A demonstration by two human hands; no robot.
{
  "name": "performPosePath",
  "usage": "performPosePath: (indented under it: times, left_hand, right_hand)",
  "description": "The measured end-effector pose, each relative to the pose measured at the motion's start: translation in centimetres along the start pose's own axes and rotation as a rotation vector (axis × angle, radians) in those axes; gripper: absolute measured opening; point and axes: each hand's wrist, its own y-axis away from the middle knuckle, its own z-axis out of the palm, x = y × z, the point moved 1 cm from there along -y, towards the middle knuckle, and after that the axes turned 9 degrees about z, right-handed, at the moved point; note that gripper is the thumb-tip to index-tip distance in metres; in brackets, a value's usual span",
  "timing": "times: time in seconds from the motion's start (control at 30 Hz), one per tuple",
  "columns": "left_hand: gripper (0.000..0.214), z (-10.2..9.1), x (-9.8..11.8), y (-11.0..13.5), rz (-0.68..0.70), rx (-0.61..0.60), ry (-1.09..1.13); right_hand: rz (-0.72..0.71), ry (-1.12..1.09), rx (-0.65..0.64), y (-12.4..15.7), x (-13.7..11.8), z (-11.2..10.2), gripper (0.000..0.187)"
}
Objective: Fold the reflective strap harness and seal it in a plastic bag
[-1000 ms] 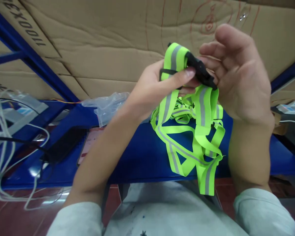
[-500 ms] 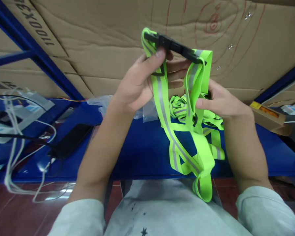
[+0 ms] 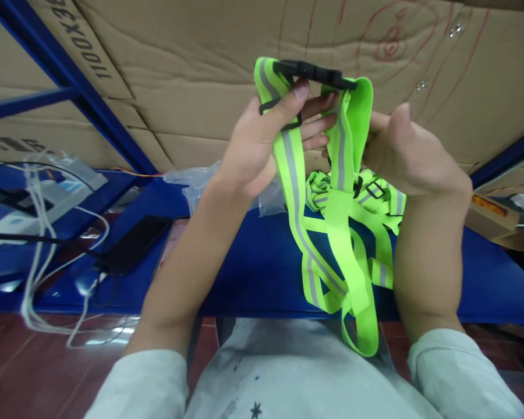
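A neon yellow-green reflective strap [image 3: 293,174] with a grey stripe hangs in loops over the blue shelf's front edge. Its black plastic buckle [image 3: 317,73] is fastened and lies level at the top. My left hand [image 3: 262,134] grips the strap just under the buckle, thumb in front and fingers reaching behind, next to a black slider. Beside the right-hand loop, my right hand [image 3: 413,145] has its thumb raised off the strap; its fingers are partly hidden behind. More bundled straps of the same kind [image 3: 318,189] lie on the shelf behind.
Clear plastic bags [image 3: 196,180] lie behind my left forearm. To the left are a black phone-like slab [image 3: 135,241], white cables [image 3: 37,233] and a power strip [image 3: 81,180]. A small carton [image 3: 491,221] stands right. Cardboard [image 3: 209,70] backs the blue shelf [image 3: 253,262].
My right hand has let go of the hanging loop and moved up and right, its thumb lifting. The buckle has turned closer to level, still in my left hand's hold.
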Motion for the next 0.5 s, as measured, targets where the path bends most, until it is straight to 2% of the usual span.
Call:
performPosePath:
  times: [0.07,0.13,0.2,0.3,0.4,0.5]
  left_hand:
    - [0.014,0.2,0.1,0.1,0.029,-0.01,-0.012]
    - [0.009,0.4,0.2,0.3,0.044,-0.005,-0.042]
    - [0.007,0.4,0.4,0.3,0.043,0.038,-0.09]
    - [0.013,0.2,0.2,0.3,-0.008,0.092,-0.153]
    - [0.014,0.2,-0.6,0.5,-0.096,0.072,-0.151]
    - [0.012,0.4,-1.7,0.8,-0.13,0.031,-0.103]
  right_hand:
    - [-0.046,0.064,0.005,0.3,-0.6,0.4,0.05]
    - [-0.073,0.114,0.111,0.4,-1.1,0.7,0.038]
    - [-0.057,0.069,0.185,0.4,-1.3,0.8,0.033]
    - [-0.055,0.07,0.277,-0.2,-0.6,0.7,0.035]
    - [-0.138,0.14,0.363,-1.0,0.3,0.5,0.038]
    - [-0.18,0.069,0.402,-1.5,0.9,0.7,0.037]
